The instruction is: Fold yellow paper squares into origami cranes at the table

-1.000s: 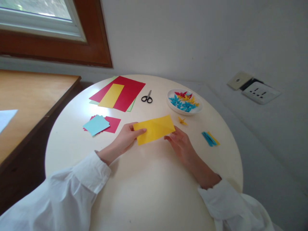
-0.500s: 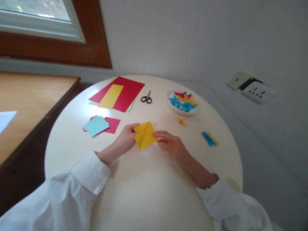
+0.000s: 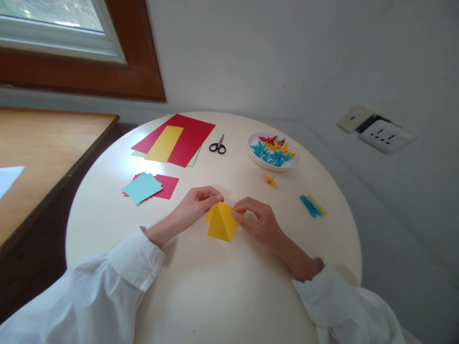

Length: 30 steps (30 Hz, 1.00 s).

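Between my hands is a yellow square of origami paper (image 3: 223, 224), creased and partly folded into a tent-like shape above the table. My left hand (image 3: 201, 203) pinches its top corner between thumb and fingers. On the other side, my right hand (image 3: 256, 215) grips the paper's right edge with thumb and forefinger. A folded yellow paper crane (image 3: 271, 180) lies on the table beyond my right hand. Left of my left hand rest pale blue paper squares (image 3: 142, 188) on top of red ones (image 3: 169, 186).
Large red sheets (image 3: 195, 131) with a yellow strip (image 3: 165, 143) lie at the back left, near black-handled scissors (image 3: 217, 145). A white plate (image 3: 274, 167) holds several red, yellow and blue cranes. Blue and yellow folded strips (image 3: 312, 206) lie near the right edge of the round table (image 3: 222, 296).
The yellow paper has gone from an almost flat diamond to a bent, tent-like form, slightly nearer me. My left hand has moved to its top corner; my right fingers have closed on its edge.
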Available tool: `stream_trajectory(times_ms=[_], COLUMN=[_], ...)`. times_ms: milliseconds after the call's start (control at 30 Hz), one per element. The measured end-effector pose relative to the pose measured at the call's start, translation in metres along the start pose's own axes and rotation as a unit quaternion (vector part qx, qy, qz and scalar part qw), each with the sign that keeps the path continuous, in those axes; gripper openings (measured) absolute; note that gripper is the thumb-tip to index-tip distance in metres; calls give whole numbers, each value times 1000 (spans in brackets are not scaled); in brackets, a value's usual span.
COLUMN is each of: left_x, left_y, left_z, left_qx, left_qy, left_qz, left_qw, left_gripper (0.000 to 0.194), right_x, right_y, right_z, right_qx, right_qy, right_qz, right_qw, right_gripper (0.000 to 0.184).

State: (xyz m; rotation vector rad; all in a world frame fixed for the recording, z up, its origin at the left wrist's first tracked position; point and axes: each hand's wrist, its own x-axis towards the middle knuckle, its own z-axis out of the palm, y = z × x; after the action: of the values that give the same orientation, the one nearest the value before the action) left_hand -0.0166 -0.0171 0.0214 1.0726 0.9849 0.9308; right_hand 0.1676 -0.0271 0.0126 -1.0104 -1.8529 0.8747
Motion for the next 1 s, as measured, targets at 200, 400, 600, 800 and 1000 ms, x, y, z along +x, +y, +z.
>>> stream_trajectory(times_ms=[200, 400, 600, 800, 1000], left_x=[-1, -3, -4, -6, -5], left_y=[-2, -4, -6, 0, 5], left_z=[-1, 1, 8, 10, 4], left_qx=[105, 132, 178, 213, 233], left_qy=[-12, -40, -37, -6, 36], left_qz=[16, 49, 72, 111, 131], left_qw=[994, 989, 981, 971, 963], left_gripper=[18, 18, 17, 14, 16], right_x=[0, 0, -1, 2, 6], right_y=[0, 2, 4, 2, 2], right_z=[0, 2, 1, 0, -5], right_qx=[-18, -44, -29, -19, -37], right_qy=[1, 17, -14, -25, 2], right_qz=[-7, 43, 61, 72, 80], right_qw=[1000, 998, 998, 997, 996], right_gripper=[9, 4, 5, 7, 7])
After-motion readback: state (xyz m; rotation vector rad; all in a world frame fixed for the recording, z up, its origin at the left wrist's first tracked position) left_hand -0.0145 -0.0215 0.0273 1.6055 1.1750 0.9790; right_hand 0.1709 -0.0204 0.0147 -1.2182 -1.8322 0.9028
